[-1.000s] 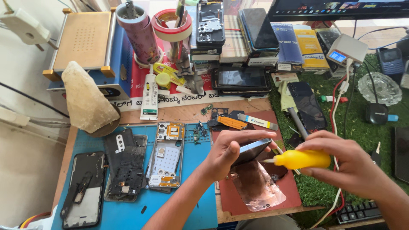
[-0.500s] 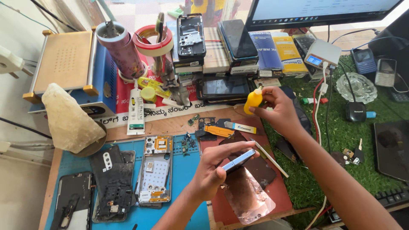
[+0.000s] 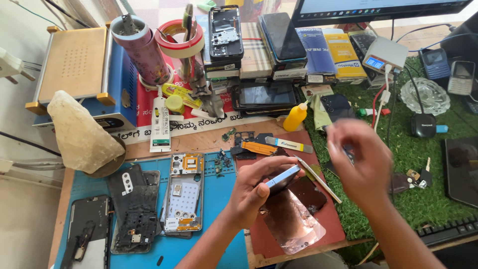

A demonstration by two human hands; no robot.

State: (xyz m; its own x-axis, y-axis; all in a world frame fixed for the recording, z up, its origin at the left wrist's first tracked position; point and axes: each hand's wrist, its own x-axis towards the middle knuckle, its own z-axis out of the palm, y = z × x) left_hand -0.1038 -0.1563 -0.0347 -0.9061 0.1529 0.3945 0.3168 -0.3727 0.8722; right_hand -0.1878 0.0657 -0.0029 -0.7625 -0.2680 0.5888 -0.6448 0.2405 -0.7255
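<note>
Left hand (image 3: 259, 192): I clamp the phone (image 3: 283, 178) on edge; keep it steady.
Right hand (image 3: 361, 162): blurred, grip unclear.

The wooden surface (image 3: 199, 144) carries a blue mat (image 3: 219, 199) at its near-left corner, a reddish-brown mat (image 3: 333, 224) toward the near edge's middle, and green artificial turf (image 3: 398, 149) along the right side. A blue heating machine (image 3: 79, 74) sits at the far-left corner, with a stack of phones (image 3: 259, 55) along the far edge. A yellow squeeze bottle (image 3: 295, 117) stands mid-surface.
</note>
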